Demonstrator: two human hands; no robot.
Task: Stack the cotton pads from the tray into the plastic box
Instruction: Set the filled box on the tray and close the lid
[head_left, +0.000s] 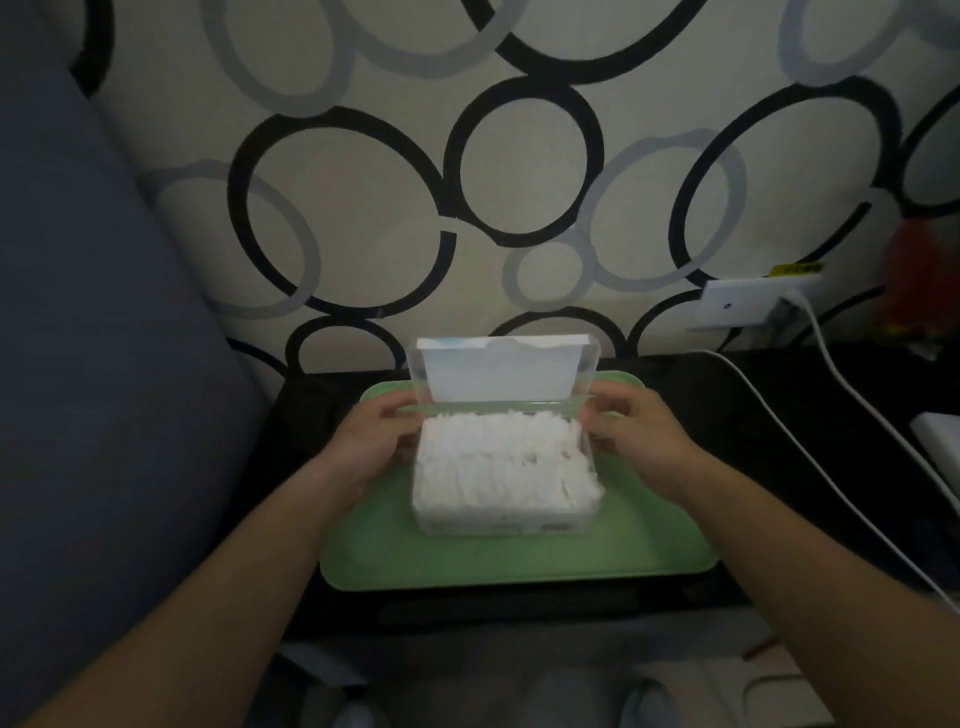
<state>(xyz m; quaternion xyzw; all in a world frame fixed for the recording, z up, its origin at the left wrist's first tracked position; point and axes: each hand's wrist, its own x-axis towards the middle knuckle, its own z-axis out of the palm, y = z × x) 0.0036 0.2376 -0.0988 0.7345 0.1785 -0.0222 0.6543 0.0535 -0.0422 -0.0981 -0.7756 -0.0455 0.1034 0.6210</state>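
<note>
Item 1, tray (467, 561): green, shallow-rimmed, nearest the viewer, lying on a dark desk (727, 395).

Item 2, plastic box (498, 526): clear and thin-walled, standing at the tray's centre. Probably light, smooth and a little flexible, so best held by both short sides or at the rim corners.

Item 3, cotton pads (504, 462): white and fluffy. Every pad in view is inside the box, heaped to the rim and bulging over it at 4 o'clock. They look soft, nearly weightless and easily crushed, so take a few by the edges and press down gently.

Item 4, left grip (374, 436): at the box's 10 o'clock, fingers curled and pinching the rim.

Item 5, right grip (639, 431): at 2 o'clock, pinching the rim in the same way.

Item 6, lid (498, 374): hinged at 12 o'clock and standing upright, white-lined. It looks ready to be folded down.

Item 7, beyond the desk: a white cable (852, 467) at 3 o'clock, running up to a wall socket (743, 306) at 2 o'clock
</note>
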